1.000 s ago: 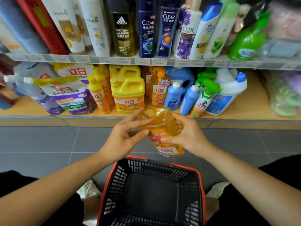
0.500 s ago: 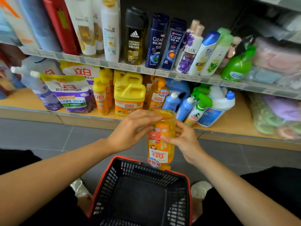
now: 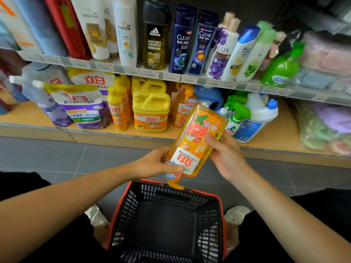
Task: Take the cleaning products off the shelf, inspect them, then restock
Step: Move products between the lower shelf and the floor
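Observation:
An orange dish-soap bottle [image 3: 195, 141] with a strawberry label hangs upside down, cap toward the basket, in front of the lower shelf [image 3: 275, 133]. My left hand [image 3: 159, 164] grips its lower end near the neck, thumb across the white label. On its right side my right hand [image 3: 226, 154] holds the bottle's body. Both hands are above the far rim of the black basket [image 3: 210, 196].
The lower shelf holds refill pouches [image 3: 83, 109], a yellow jug [image 3: 151, 109], orange bottles [image 3: 116, 109], blue bottles and a green-topped spray bottle [image 3: 235, 116]. Shampoo bottles [image 3: 180, 40] line the upper shelf. Grey tiled floor lies below; my knees flank the basket.
The bottle has tilted so its label faces me and its base leans up to the right. My left hand slid from the bottle's top end down to its neck end.

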`<state>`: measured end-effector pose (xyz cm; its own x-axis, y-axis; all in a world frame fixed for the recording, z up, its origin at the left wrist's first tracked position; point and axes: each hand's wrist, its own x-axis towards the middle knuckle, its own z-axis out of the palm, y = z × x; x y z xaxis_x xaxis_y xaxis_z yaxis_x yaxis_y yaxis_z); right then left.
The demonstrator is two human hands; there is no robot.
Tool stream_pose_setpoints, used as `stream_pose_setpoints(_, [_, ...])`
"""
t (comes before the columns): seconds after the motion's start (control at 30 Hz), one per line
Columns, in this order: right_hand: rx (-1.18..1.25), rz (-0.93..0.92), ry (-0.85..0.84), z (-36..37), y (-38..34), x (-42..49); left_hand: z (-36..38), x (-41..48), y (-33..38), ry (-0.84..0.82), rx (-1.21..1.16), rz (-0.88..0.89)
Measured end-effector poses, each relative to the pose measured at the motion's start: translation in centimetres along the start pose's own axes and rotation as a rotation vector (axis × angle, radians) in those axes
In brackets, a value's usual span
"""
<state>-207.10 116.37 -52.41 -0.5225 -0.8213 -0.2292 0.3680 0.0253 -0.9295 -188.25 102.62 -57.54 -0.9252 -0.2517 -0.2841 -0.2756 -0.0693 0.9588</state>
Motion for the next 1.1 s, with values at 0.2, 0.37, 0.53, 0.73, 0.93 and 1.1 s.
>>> stream_pose_setpoints(0.2, [0.028, -0.053, -0.031, -1.4, -0.3, 1.5, 0.2, 0.1, -0.3, 0.139, -0.226, -0.044])
stream_pose_setpoints(0.37, [-0.215, -0.071, -0.023, -4.6, -2.0, 3.1, -0.8, -0.5, 1.4, 0.344, -0.083, 0.037])
stream_pose_setpoints(0.53, [-0.627, -0.105, -0.151, -6.0, -2.0, 3.7, -2.0, -0.7, 3.4, 0.441, 0.387, 0.036])
stream_pose_setpoints(0.73, [-1.196, -0.372, -0.281, -3.4, -1.8, 3.5, -2.1, -1.3, 5.3, 0.554, 1.032, 0.246])
stream_pose_setpoints(0.93, [-1.279, -0.425, -0.412, 0.2, 2.5, 3.3, -1.2, -1.4, 5.2, 0.492, 1.162, 0.369])
stream_pose_setpoints(1.1, [-0.977, -0.367, -0.328, -1.1, 3.0, 3.1, -2.0, -1.8, 5.8, 0.45, 0.721, 0.346])
